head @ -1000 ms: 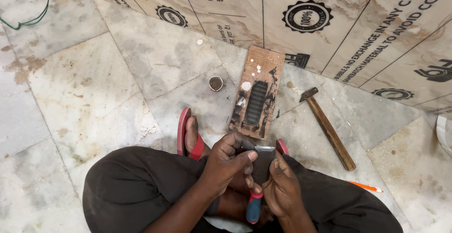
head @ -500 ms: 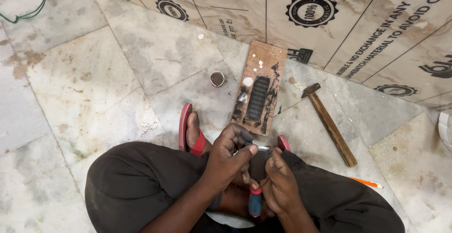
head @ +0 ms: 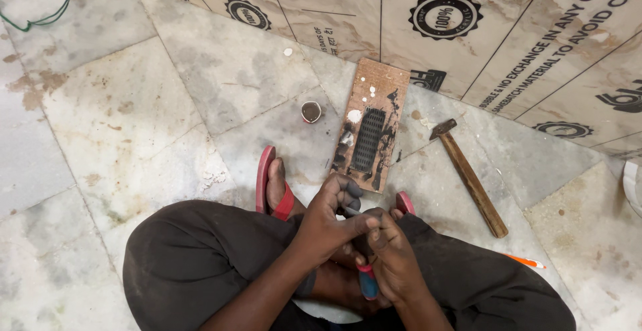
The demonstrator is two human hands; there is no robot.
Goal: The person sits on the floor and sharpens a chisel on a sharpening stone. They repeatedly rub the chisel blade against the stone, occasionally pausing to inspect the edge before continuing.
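I squat on a marble floor in dark trousers and red sandals. My right hand (head: 391,257) grips a tool with a red and blue handle (head: 367,283), pointing down between my knees. My left hand (head: 331,218) is closed around a small dark part at the tool's upper end, its fingertips stained black. The part itself is mostly hidden by my fingers. Just beyond my hands lies a small wooden board (head: 372,124) smeared with black, with a dark ribbed strip (head: 368,140) on it.
A wooden-handled hammer (head: 468,176) lies right of the board. A small round cap (head: 311,112) sits to its left. An orange pencil (head: 525,261) lies by my right knee. Printed sheets (head: 428,17) cover the floor ahead. A green wire (head: 47,10) runs at top left.
My hands have drawn closer together and the metal shaft seen earlier is now covered by my fingers. The view has shifted slightly; the board and hammer stay put.
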